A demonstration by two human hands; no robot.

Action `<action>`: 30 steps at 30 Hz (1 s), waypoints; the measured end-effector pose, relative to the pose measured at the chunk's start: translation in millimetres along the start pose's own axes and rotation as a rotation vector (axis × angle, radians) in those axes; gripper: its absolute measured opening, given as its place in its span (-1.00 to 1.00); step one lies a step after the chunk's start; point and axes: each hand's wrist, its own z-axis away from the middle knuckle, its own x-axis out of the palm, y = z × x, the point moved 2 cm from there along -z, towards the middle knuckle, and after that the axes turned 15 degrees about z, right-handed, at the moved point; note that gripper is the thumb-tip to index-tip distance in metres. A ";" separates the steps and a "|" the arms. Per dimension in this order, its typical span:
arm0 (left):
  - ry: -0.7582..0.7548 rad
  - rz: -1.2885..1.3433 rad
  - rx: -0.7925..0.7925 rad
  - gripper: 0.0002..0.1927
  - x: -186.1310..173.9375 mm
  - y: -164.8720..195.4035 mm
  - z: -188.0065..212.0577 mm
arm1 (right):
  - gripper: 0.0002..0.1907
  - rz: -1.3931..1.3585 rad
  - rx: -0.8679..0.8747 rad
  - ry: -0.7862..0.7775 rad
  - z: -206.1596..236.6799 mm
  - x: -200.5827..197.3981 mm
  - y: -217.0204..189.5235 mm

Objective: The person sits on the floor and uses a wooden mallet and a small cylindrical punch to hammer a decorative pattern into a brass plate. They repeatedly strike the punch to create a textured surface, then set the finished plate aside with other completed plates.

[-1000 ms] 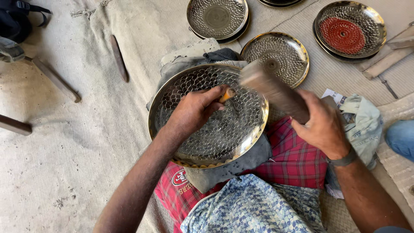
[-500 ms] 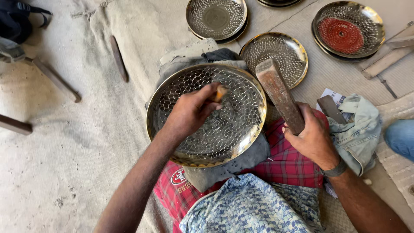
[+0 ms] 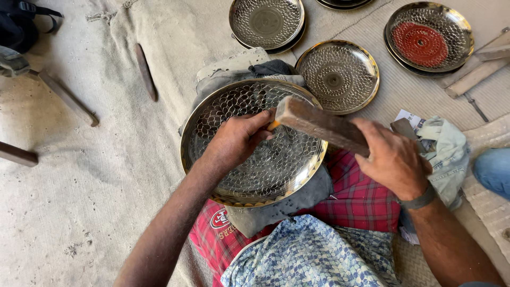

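So the wooden block [image 3: 321, 126] has come down since half a second ago: back then it was lifted off at about 3 o'clock of the big plate, standing steeply, and now it lies nearly flat with its near end right against the top of the punch [image 3: 272, 126], so I'd read this as the blow landing and one more dimple going into the pattern. Fingers first: the left hand's fingers [image 3: 254, 123] are pinched tight round that small orange-tipped punch, closed on it, and most of the tool is hidden inside the grip. The left hand [image 3: 234, 141] itself rests over the middle of the big hammered metal plate [image 3: 212, 114], which hasn't shifted and sits on a grey cloth [image 3: 297, 199] over the person's lap. The right hand [image 3: 393, 159] is wrapped shut around the far end of the block at about 3 o'clock of the plate. Further out, at 12 to 2 o'clock on the burlap floor mat [image 3: 106, 175], lie more dimpled plates: a plain one [image 3: 337, 76] closest, another [image 3: 266, 21] above it, and one with a red centre [image 3: 429, 37]. A bundle of pale cloth [image 3: 443, 154] sits just beside the right wrist.
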 end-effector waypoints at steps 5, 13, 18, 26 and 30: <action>-0.013 0.012 -0.074 -0.64 4.0 -3.3 -1.6 | -0.23 0.179 -0.082 -0.019 -2.7 -4.6 -14.3; -0.044 -0.032 -0.083 -0.67 8.2 -4.9 0.6 | -0.33 -0.140 0.045 0.011 1.3 -4.9 -8.5; -0.029 -0.070 -0.001 -0.72 11.7 -4.0 3.0 | -0.29 0.025 -0.017 -0.031 4.6 3.2 -12.3; 0.045 0.043 -0.060 -0.59 5.7 -1.8 11.5 | -0.37 -0.124 0.144 -0.001 20.0 12.1 -8.2; 0.031 0.077 -0.030 -0.56 7.1 -2.1 19.9 | -0.36 -0.149 0.109 0.022 23.0 18.9 -2.5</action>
